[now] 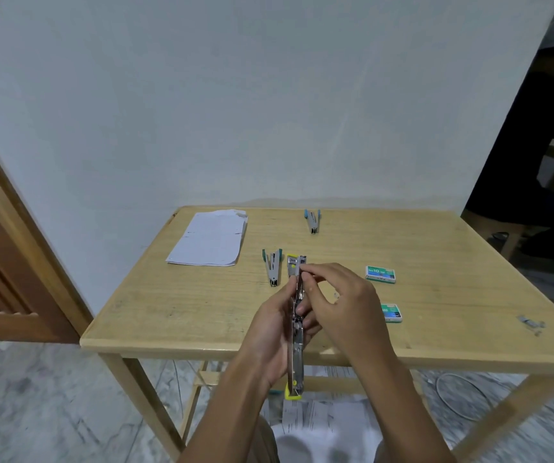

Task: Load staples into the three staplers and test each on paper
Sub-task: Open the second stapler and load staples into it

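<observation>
– Stapler (pixel 297 315), yellow trim: where?
– Opened flat, held over the table's (pixel 168 312) near edge. Long axis runs straight away from the body. The left hand (pixel 270 332) grips the middle, and the right hand (pixel 345 302) fingertips (pixel 305 269) pinch the far end at the magazine. Can't tell if there's a strip between them.
– Labels?
– Box (pixel 380 274) right of the fingertips reads "No 10". The nearer box (pixel 392 313) is unreadable.
</observation>
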### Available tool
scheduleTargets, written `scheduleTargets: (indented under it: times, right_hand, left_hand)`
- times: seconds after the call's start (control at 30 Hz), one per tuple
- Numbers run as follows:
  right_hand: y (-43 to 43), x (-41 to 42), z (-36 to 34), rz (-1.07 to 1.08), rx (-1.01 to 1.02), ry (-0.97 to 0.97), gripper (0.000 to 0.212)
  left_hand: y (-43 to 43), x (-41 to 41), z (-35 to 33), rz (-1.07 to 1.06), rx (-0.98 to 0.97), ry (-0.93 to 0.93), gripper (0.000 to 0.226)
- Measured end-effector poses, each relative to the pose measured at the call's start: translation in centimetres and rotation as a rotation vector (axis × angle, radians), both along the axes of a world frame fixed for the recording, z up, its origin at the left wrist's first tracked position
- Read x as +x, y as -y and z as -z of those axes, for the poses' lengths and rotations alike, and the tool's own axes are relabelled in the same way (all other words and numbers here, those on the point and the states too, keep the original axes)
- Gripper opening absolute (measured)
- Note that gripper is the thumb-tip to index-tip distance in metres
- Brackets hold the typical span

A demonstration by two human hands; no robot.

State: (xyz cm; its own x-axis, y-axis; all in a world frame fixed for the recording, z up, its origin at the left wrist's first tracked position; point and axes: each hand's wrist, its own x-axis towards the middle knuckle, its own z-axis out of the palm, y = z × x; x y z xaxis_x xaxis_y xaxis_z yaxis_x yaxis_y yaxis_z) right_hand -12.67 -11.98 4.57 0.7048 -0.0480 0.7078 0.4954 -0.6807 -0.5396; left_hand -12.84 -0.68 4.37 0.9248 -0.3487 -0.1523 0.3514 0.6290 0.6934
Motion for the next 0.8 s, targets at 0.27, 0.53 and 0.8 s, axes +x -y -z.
scheduleTargets:
  times: [0.27,0.53,0.8]
  right_hand:
    - [-0.8,-0.8,1.0,-0.082,0.106,0.012,0.008]
    - [-1.2,-1.4,2.9,-0.122,0.029,0.269,0.004]
    - [-2.4,-1.8,0.1,-0.116,0.386,-0.174,0.025]
  left_hand:
    - [-0.1,0.7,0.7,-0.043,-0.088,-0.083,0.028]
    - [-0.7,1.4,0.3,-0.038,-0.227,-0.133,0.045]
    - [-0.8,0.5,-0.1,-0.058,-0.076,-0.055,0.035]
